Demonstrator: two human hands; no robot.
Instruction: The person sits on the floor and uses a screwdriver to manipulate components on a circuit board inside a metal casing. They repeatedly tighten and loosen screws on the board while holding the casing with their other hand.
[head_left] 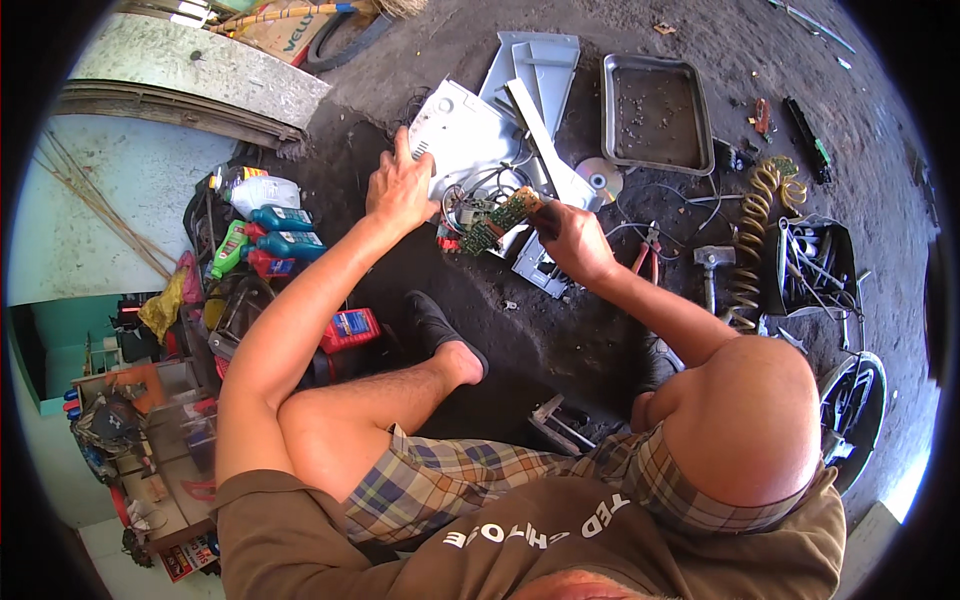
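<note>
My left hand (400,190) grips the left edge of a white plastic casing (465,125), fingers on top of it. My right hand (577,243) is closed on a green circuit board (512,208), tilted over the casing's near side. A dark patch lies between these fingers and the board; I cannot make out what it is. Loose cables (465,205) tangle beside the board, between the hands. A pale frame part (541,268) lies on the ground just below the right hand.
Beyond the casing lie a grey plastic panel (555,75) and a metal tray (608,120) with small bits. A disc (598,178), red-handled pliers (652,245), a hammer (713,260), a coiled hose (755,225) and a tool box (845,290) are at right. Bottles (285,245) stand at left.
</note>
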